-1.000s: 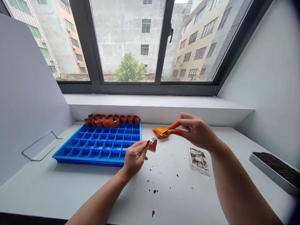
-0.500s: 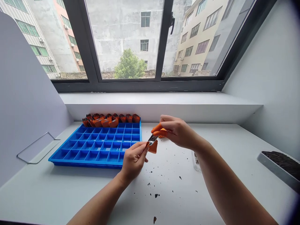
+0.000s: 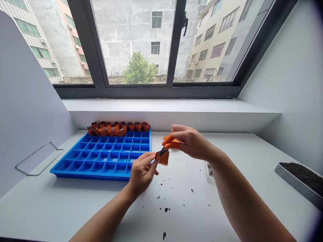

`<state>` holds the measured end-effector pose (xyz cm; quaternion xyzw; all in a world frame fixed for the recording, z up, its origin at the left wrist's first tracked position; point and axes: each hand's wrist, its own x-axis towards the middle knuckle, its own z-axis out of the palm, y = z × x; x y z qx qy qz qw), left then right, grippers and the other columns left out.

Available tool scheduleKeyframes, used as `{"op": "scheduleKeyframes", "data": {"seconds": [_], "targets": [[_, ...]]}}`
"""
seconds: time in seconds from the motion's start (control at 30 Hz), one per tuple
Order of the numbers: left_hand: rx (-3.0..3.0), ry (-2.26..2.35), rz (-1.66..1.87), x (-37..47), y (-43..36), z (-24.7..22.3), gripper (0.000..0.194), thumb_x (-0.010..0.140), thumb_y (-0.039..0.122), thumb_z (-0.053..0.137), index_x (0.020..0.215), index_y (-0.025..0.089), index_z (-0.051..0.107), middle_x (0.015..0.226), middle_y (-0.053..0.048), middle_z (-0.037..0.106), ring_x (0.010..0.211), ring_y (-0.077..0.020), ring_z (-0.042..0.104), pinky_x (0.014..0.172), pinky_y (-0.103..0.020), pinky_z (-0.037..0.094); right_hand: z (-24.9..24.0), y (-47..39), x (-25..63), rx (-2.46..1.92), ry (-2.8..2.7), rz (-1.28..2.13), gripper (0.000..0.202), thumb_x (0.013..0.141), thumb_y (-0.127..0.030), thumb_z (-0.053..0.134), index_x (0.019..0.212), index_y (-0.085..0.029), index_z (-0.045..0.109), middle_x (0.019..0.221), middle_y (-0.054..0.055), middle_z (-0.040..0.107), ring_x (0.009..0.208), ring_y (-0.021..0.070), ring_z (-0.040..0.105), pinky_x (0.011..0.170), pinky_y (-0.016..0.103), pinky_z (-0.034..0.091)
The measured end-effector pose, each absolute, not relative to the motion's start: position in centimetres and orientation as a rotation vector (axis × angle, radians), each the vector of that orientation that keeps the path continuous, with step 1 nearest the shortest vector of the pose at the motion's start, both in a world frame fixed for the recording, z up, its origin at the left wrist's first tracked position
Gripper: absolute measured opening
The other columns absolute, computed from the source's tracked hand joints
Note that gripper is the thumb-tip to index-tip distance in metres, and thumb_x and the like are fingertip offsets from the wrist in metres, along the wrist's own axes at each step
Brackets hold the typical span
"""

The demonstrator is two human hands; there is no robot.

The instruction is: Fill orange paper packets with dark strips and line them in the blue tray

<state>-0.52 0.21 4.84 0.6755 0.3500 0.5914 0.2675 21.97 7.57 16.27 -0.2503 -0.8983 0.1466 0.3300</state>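
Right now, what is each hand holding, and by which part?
The left hand pinches an orange pouch by its left edge in the picture; the right hand pinches a dark strip by its upper end.

The white table [image 3: 106,208] carries a blue compartment tray [image 3: 92,176] lying flat on its left half. Farther left is a bent wire frame [image 3: 51,162]; whether it lies flat or leans is unclear. Dark flakes [image 3: 166,210] lie scattered across the middle. A partly hidden orange stack [image 3: 176,140] sits toward the back, a partly hidden clear box [image 3: 211,181] nearer the front, and a long pale container [image 3: 294,181] at the far right.
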Motion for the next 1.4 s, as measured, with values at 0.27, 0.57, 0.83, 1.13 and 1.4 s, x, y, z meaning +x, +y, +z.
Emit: {"op": "scheduleKeyframes", "data": {"seconds": [0.27, 0.57, 0.83, 1.13, 1.4], "targets": [[1.778, 0.957, 1.544, -0.7, 0.3, 4.3, 0.021, 0.105, 0.035, 0.070, 0.112, 0.017, 0.076, 0.113, -0.011, 0.076, 0.057, -0.0109, 0.073, 0.046, -0.022, 0.059, 15.9, 7.3, 21.3, -0.680, -2.416, 0.387, 0.030, 0.103, -0.053, 0.072, 0.094, -0.028, 0.084, 0.082, -0.002, 0.049, 0.066, 0.0099, 0.043, 0.059, 0.027, 0.033], [1.686, 0.965, 1.540, -0.8, 0.6, 3.6, 0.028, 0.108, 0.039, 0.068, 0.119, 0.015, 0.075, 0.108, -0.014, 0.083, 0.080, -0.0246, 0.086, 0.049, -0.021, 0.060, 15.2, 7.5, 20.7, -0.677, -2.399, 0.439, 0.034, 0.096, -0.059, 0.078, 0.098, -0.026, 0.083, 0.083, -0.002, 0.052, 0.067, 0.0102, 0.043, 0.059, 0.027, 0.034], [1.666, 0.990, 1.580, -0.8, 0.3, 3.9, 0.034, 0.114, 0.041, 0.054, 0.122, 0.015, 0.074, 0.085, -0.007, 0.084, 0.063, -0.0192, 0.082, 0.050, -0.023, 0.059, 15.2, 7.6, 21.3, -0.637, -2.345, 0.463, 0.031, 0.095, -0.056, 0.080, 0.097, -0.026, 0.083, 0.083, -0.002, 0.049, 0.068, 0.0102, 0.044, 0.060, 0.026, 0.038], [1.638, 1.036, 1.606, -0.8, 0.2, 3.8, 0.034, 0.116, 0.044, 0.051, 0.122, 0.016, 0.070, 0.063, -0.001, 0.077, 0.055, -0.0171, 0.078, 0.051, -0.022, 0.056, 14.8, 7.2, 20.9, -0.671, -2.357, 0.341, 0.027, 0.097, -0.054, 0.079, 0.097, -0.027, 0.083, 0.086, -0.001, 0.054, 0.066, 0.0090, 0.045, 0.059, 0.027, 0.036], [1.682, 1.011, 1.656, -0.7, 0.2, 3.2, 0.029, 0.116, 0.039, 0.051, 0.122, 0.017, 0.069, 0.078, -0.003, 0.082, 0.058, -0.0165, 0.080, 0.050, -0.022, 0.053, 15.1, 6.7, 20.5, -0.745, -2.457, 0.283, 0.018, 0.093, -0.041, 0.085, 0.098, -0.025, 0.078, 0.090, -0.002, 0.059, 0.067, 0.0089, 0.048, 0.063, 0.026, 0.038]]}}
